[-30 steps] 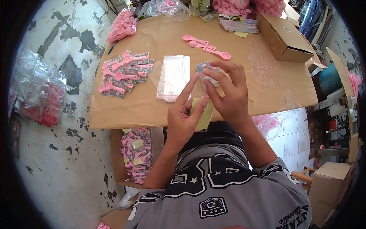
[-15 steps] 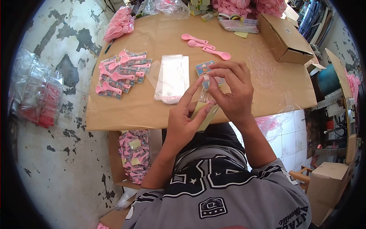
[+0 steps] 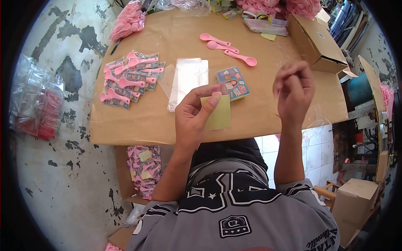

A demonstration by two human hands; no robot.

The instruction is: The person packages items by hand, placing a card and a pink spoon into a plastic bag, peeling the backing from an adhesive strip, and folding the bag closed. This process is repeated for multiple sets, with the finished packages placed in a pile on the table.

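Observation:
My left hand [image 3: 194, 111] pinches a pale yellow-green card [image 3: 218, 113] between thumb and fingers, above the table's near edge. A clear sleeve seems to cover the card. Off to the right, my right hand [image 3: 295, 92] is raised with curled fingers, slightly blurred; anything inside them is hidden. Just beyond the card lies a stack of blue printed cards [image 3: 237, 79]. Clear plastic bags [image 3: 190, 75] lie flat to the left of that stack. Three pink spoons [image 3: 228, 49] rest farther back.
Packed pink spoons with cards [image 3: 130, 79] are piled at the table's left. A bag of pink spoons [image 3: 127, 23] lies at the back left. A cardboard box [image 3: 316, 42] stands at the back right. Below the table, a carton holds many packed spoons [image 3: 144, 169].
My right hand has left the card and moved right, its fingers curling. The card in my left hand now faces up flatter, and the blue card stack is uncovered.

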